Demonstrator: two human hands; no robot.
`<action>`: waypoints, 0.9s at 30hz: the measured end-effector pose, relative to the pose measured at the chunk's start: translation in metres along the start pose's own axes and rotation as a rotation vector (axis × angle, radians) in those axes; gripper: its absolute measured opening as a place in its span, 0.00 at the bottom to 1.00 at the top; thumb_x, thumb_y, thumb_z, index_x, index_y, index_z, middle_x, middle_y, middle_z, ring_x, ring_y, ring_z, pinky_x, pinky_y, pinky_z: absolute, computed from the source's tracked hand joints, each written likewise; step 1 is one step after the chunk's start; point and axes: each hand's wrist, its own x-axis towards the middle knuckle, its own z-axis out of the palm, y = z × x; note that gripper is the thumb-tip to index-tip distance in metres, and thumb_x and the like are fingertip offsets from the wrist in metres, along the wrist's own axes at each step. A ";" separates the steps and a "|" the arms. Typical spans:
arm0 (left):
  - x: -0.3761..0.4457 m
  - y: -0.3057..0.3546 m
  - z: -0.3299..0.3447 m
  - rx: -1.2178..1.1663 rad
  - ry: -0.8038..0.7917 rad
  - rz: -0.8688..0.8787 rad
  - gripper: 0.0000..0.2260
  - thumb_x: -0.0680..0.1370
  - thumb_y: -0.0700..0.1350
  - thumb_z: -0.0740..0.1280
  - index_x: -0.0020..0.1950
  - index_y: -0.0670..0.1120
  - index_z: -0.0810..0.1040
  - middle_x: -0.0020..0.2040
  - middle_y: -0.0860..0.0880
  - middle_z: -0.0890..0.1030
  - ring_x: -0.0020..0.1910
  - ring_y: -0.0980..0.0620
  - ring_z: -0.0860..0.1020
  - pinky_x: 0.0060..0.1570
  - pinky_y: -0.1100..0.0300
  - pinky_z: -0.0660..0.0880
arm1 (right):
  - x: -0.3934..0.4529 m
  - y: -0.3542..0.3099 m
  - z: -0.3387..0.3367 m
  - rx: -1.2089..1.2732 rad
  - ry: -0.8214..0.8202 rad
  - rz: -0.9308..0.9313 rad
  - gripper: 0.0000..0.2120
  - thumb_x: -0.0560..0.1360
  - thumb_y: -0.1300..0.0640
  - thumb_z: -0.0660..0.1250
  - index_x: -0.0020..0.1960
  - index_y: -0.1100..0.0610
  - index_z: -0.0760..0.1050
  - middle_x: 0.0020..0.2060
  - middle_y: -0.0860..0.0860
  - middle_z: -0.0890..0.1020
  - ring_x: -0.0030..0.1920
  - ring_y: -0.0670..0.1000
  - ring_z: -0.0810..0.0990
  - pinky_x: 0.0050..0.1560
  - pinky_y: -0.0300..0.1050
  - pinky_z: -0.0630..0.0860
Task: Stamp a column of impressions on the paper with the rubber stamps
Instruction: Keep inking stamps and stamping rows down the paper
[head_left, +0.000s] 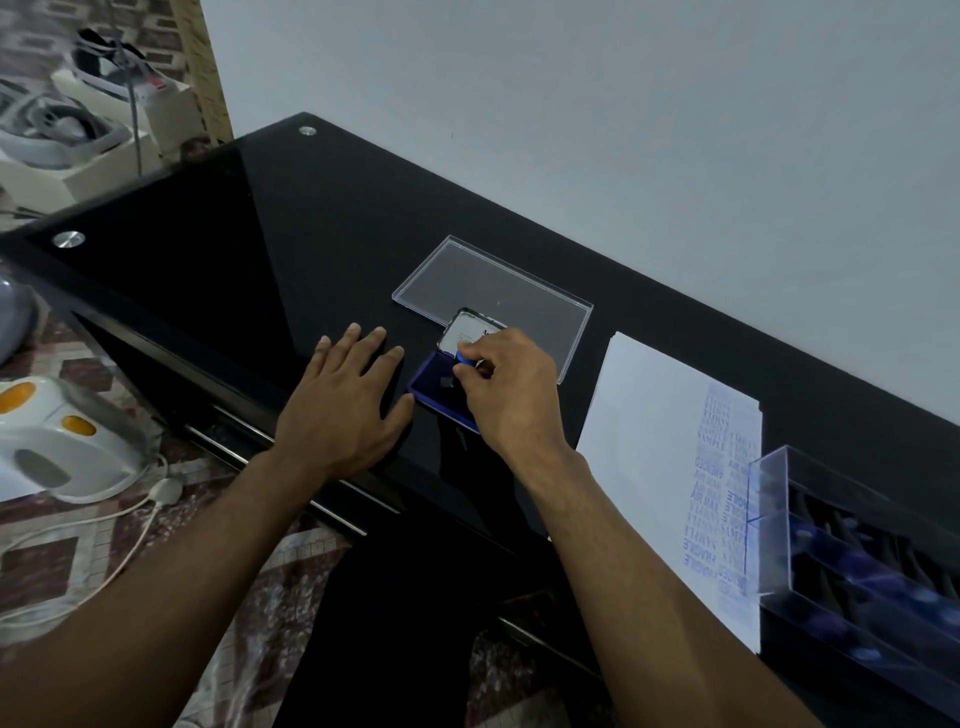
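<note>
My right hand (511, 392) pinches a small rubber stamp with a blue handle (464, 357) and holds it down on the blue ink pad (434, 387), whose lid (467, 330) stands open behind it. My left hand (345, 402) lies flat on the black table just left of the pad, fingers spread. The white paper (654, 441) lies to the right and bears columns of blue impressions (719, 493) along its right side.
A clear plastic lid (467, 280) lies flat behind the ink pad. A clear box of more stamps (857, 561) stands at the right, overlapping the paper's edge. The table's front edge (291, 452) runs under my left wrist. Appliances and a cord lie on the floor at left.
</note>
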 end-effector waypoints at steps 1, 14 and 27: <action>0.000 0.000 0.000 0.005 -0.005 -0.001 0.35 0.78 0.67 0.44 0.79 0.49 0.64 0.81 0.45 0.60 0.81 0.44 0.52 0.79 0.43 0.49 | 0.000 0.001 0.001 -0.004 0.001 -0.003 0.11 0.77 0.59 0.70 0.59 0.57 0.82 0.58 0.52 0.81 0.56 0.48 0.81 0.62 0.39 0.75; -0.001 0.003 -0.003 0.016 -0.005 0.000 0.35 0.78 0.66 0.42 0.79 0.49 0.63 0.81 0.44 0.61 0.81 0.44 0.53 0.79 0.42 0.49 | 0.003 0.008 0.004 -0.053 -0.001 -0.051 0.10 0.77 0.57 0.71 0.57 0.56 0.83 0.56 0.50 0.81 0.54 0.46 0.80 0.59 0.38 0.75; -0.001 0.002 0.000 0.010 0.005 -0.009 0.34 0.79 0.65 0.45 0.79 0.49 0.64 0.80 0.45 0.61 0.81 0.44 0.53 0.79 0.42 0.49 | 0.007 0.012 0.006 -0.028 0.017 -0.062 0.08 0.74 0.58 0.73 0.52 0.55 0.84 0.50 0.48 0.81 0.48 0.43 0.79 0.52 0.33 0.75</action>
